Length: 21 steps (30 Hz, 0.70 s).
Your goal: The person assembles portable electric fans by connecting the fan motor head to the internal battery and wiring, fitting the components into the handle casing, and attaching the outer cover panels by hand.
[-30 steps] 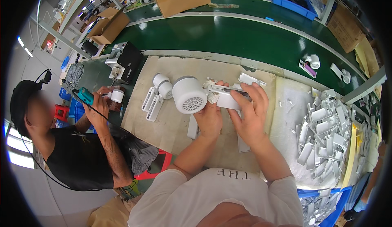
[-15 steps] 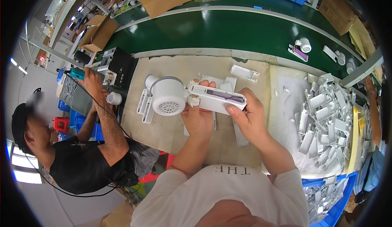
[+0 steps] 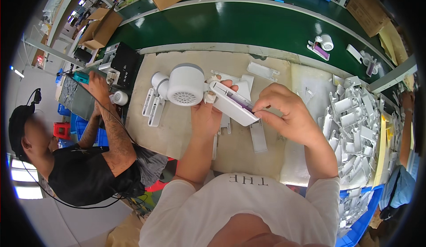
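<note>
My left hand (image 3: 207, 118) is closed around the neck of a white device shaped like a hair dryer (image 3: 185, 85), holding it above the work mat. Its round head with a grille points left. The long hollow handle (image 3: 231, 105) slants down to the right, its open channel upward, with a purple battery-like piece (image 3: 241, 100) inside. My right hand (image 3: 284, 111) has thumb and forefinger pinched at the channel's lower end, by a thin dark bit too small to make out. White wrapping (image 3: 210, 98) sits at the neck. Behind and below lie white plastic covers (image 3: 258, 137).
A pile of white plastic parts (image 3: 355, 127) covers the right side, with a blue bin (image 3: 375, 202) below. Two slim white parts (image 3: 155, 111) lie at left. Similar devices (image 3: 326, 43) rest on the green belt (image 3: 248, 27). A co-worker (image 3: 88, 167) sits at left beside a black machine (image 3: 122, 65).
My right hand has let go of the handle's end and now pinches inside its channel. The handle's right end has tilted downward. The whole view has shifted slightly.
</note>
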### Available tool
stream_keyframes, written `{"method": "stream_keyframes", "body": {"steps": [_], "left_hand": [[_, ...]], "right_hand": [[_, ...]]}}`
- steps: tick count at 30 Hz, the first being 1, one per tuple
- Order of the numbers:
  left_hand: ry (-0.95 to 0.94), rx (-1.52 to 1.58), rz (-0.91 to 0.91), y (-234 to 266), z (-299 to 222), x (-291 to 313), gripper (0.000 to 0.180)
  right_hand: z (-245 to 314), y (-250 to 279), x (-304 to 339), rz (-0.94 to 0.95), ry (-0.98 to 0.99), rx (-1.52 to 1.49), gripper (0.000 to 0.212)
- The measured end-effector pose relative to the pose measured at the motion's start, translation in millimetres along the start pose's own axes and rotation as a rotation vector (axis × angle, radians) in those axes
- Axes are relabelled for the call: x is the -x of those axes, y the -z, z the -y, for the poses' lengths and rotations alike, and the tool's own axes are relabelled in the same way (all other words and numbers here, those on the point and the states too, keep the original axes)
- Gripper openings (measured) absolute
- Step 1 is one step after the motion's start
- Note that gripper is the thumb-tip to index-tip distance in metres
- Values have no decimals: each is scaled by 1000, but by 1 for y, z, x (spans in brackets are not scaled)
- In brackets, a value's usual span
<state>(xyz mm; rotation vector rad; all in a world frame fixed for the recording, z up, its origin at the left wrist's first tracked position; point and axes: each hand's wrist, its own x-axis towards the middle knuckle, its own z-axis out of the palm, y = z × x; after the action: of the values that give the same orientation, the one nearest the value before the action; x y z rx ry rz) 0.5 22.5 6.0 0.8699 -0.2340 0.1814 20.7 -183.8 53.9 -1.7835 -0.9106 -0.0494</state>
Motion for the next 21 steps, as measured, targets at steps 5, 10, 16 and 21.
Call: {"method": "stream_keyframes", "body": {"steps": [5,10,16,21], "left_hand": [[127,92,-38,7,5,1,38],[-50,104,33,3,10,0,36],[-123,-53,-255,-1,8,2,36],[-238,-98,-356,-8,16,4,33]], "right_hand": [[5,-7,-9,-1,125,-143,10],[-4,-24,-11,-70,-155,-336,7],[-15,-36,-8,-167,-407,-567,17],[-15,-55,14,-136,-281,-114,43]]}}
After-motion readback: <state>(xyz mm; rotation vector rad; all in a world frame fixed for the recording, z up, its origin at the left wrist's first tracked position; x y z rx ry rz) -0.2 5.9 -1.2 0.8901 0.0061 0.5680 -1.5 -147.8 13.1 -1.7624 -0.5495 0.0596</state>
